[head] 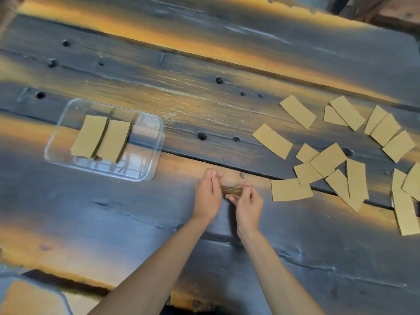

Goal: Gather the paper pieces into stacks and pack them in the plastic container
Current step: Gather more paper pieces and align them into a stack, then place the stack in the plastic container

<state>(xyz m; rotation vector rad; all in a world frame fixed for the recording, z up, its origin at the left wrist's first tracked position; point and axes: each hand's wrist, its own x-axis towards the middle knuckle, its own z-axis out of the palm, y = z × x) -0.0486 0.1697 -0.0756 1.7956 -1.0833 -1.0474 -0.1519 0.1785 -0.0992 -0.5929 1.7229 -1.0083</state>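
My left hand (208, 194) and my right hand (246, 204) together grip a small stack of tan paper pieces (231, 190), held on edge just above the table near its middle. A clear plastic container (145, 171) lies to the left; inside it two stacks of tan pieces (102, 138) stand side by side. Several loose tan paper pieces (328, 159) are scattered flat on the right side of the table, some overlapping, the nearest one (291, 189) just right of my right hand.
The table (159, 87) is of dark, worn wooden planks with several round holes and gaps between boards. Its near edge runs along the bottom left. Wooden furniture legs (372, 7) show beyond the far right corner.
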